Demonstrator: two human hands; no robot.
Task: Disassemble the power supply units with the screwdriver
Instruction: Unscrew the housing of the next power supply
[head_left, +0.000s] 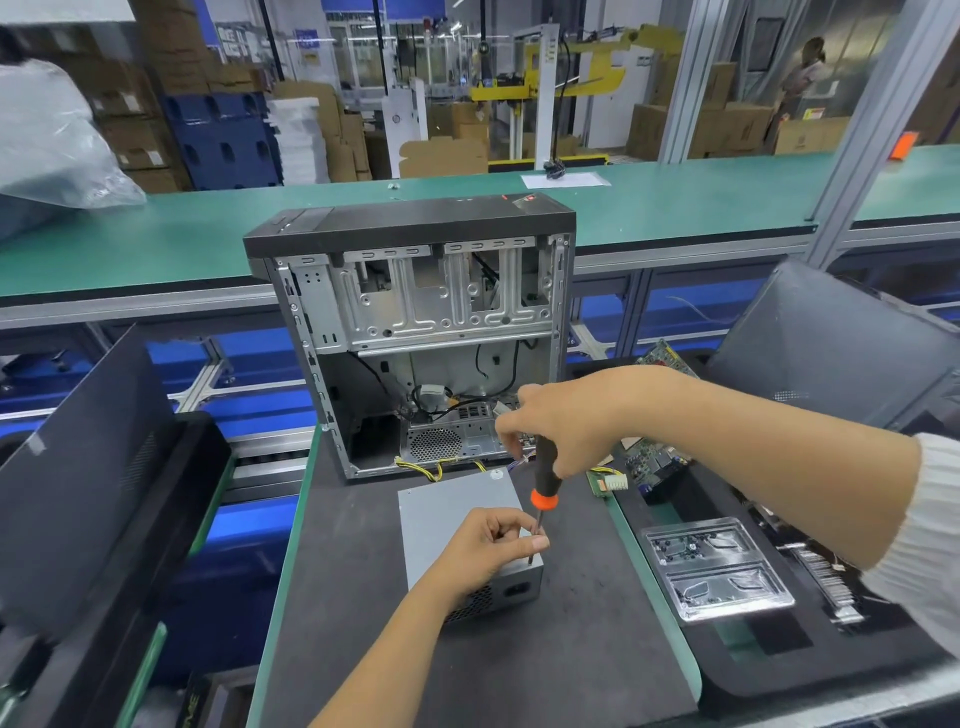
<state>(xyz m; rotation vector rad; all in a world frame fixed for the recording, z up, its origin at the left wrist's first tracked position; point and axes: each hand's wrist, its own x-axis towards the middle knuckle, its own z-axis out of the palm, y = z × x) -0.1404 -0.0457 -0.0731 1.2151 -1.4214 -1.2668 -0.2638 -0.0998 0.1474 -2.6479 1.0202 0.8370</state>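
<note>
Right hand (558, 426) grips the screwdriver (543, 480) upright; left hand (488, 540) pinches its shaft, steadying the tip on the power supply unit (447, 512).

Green-topped conveyor bench (675, 197), stacked cardboard boxes (156, 62), blue pallets (223, 140), glass partition (753, 78), yellow machinery (561, 78) beyond

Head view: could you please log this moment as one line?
right hand grips screwdriver | left hand steadies shaft | tip at power supply unit near corner | open computer case behind
</note>
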